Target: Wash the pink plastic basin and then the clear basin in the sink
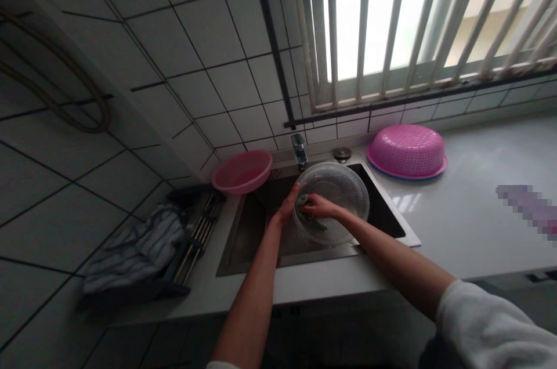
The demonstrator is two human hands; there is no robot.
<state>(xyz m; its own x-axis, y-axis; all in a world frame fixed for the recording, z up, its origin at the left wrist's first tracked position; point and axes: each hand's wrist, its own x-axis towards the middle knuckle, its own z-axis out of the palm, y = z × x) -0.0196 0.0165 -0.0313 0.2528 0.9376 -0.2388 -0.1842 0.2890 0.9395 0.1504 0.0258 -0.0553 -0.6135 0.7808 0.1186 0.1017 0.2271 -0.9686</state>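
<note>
A clear ribbed plastic bowl (348, 198) is tilted over the sink (380, 212). My left hand (287, 207) grips the bowl's left rim, thumb up along the edge. Inside the bowl, my right hand (321, 205) is closed on a grey-green cloth (317, 224), which is pressed against the inner wall on the left. The cloth's exact shape is partly hidden by my fingers. Just behind the bowl stands the chrome faucet (299, 148); no water stream can be made out.
A pink basin (243, 174) rests at the sink's back left corner. To the right, an upturned pink colander (407, 151) sits on the white counter (452, 224). A round metal drain plug (342, 154) lies behind the sink. At left are a metal rack (200, 238) and a striped cloth (139, 247).
</note>
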